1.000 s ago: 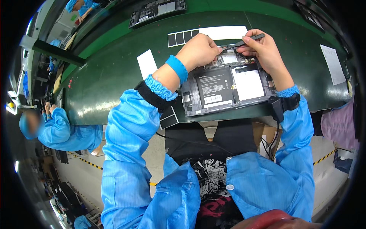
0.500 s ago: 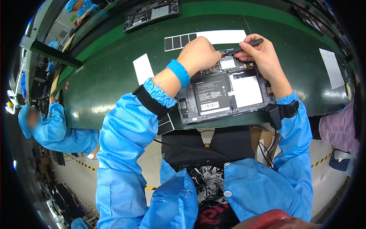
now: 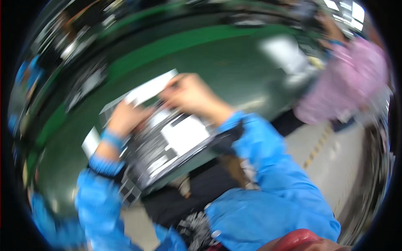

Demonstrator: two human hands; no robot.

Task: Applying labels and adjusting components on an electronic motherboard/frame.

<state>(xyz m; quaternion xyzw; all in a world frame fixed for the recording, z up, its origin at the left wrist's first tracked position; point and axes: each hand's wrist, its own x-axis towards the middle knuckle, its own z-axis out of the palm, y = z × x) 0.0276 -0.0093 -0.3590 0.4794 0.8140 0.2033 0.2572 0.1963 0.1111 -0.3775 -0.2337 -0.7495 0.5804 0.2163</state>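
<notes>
An opened laptop base [image 3: 144, 146] lies tilted across my view on the green bench, its inner parts smeared by motion. A white rectangular panel [image 3: 185, 134] covers its right part, beside a dark battery with a pale label. My left hand [image 3: 124, 118], wearing a blue wrist strap, is at the base's far left edge, its fingers too blurred to read. Over the far edge, my right hand [image 3: 188, 93] has its fingers bent around black tweezers [image 3: 175, 85], of which only a short dark piece shows. The tweezers' tips are hidden or blurred.
A white strip [image 3: 153, 86] lies beyond the base, and a white paper [image 3: 90, 142] left of it. Another laptop base [image 3: 87, 83] sits farther back left. White sheets [image 3: 284, 52] lie at the right, near a co-worker in a pink sleeve [image 3: 347, 79].
My view has swung to the right, so bench, laptop base and hands appear turned and shifted left. The right-hand co-worker shows more. My right hand has turned, and less of the tweezers shows.
</notes>
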